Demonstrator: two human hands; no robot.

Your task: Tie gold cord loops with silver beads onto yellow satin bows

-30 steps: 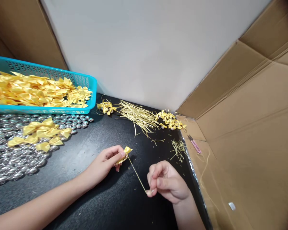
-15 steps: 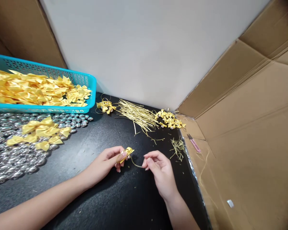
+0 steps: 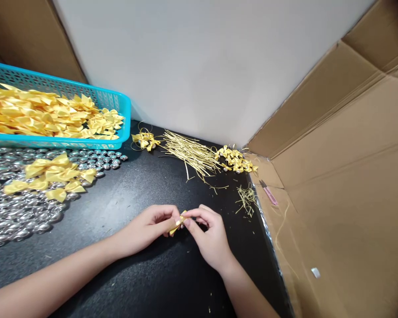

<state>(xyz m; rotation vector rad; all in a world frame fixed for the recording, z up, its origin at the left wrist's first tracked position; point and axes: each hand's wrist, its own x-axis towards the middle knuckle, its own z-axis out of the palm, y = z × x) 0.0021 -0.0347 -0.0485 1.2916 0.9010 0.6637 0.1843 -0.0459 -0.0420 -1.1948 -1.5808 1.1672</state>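
Observation:
Between my two hands, above the black tabletop [image 3: 146, 269], is a small yellow ribbon bow [image 3: 174, 230]. My left hand [image 3: 154, 225] pinches the bow between thumb and fingers. On its right side, the thumb and forefinger of my right hand [image 3: 207, 232] are closed against the bow. A bit of silvery bead shows under the right fingertips. The thin gold tie that was in the right fingers is mostly hidden now, so I cannot make out how it lies.
A blue basket [image 3: 125, 115] of yellow bows stands back left. Silver beads [image 3: 23, 212] with loose bows [image 3: 58, 172] lie before it. Gold ties [image 3: 190, 152], finished-looking bows [image 3: 237, 159], clippings [image 3: 246, 198] and pink-handled snips [image 3: 268, 193] are to the right, near cardboard walls [image 3: 345, 132].
My right hand has moved left from holding the tie's stretched end to the bow, where both hands now meet. My left hand keeps the bow. The view has shifted slightly.

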